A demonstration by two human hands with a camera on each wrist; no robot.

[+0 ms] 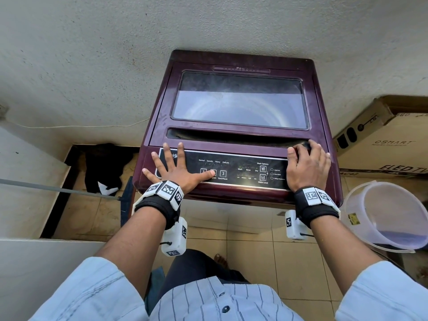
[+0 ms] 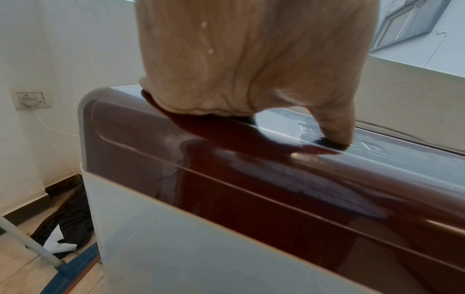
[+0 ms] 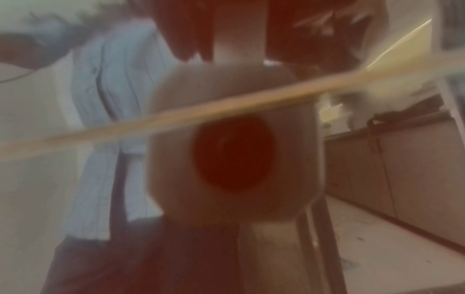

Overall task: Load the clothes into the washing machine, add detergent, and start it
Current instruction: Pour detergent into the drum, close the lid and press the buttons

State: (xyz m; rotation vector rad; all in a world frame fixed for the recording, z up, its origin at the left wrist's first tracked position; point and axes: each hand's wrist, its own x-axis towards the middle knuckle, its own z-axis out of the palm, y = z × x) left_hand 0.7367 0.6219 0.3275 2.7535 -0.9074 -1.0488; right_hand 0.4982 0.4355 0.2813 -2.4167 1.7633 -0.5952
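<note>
A maroon top-load washing machine (image 1: 236, 135) stands against the wall with its glass lid (image 1: 240, 100) down. My left hand (image 1: 178, 167) lies flat and spread on the black control panel (image 1: 243, 169), its thumb tip on the middle numbered button beside Start/Pause. In the left wrist view my left hand (image 2: 251, 59) rests on the machine's (image 2: 251, 189) glossy front edge, the thumb (image 2: 334, 131) pressing the panel. My right hand (image 1: 305, 158) sits at the panel's right end, fingers curled over the lid's front edge into the handle recess (image 1: 231, 135). The right wrist view is a blur.
Cardboard boxes (image 1: 389, 140) stand to the right of the machine, a clear plastic bucket (image 1: 393, 216) in front of them. A dark garment (image 1: 106, 167) lies on the tiled floor at the left, near a grey pole (image 1: 58, 187). A wall socket (image 2: 31, 99) is behind.
</note>
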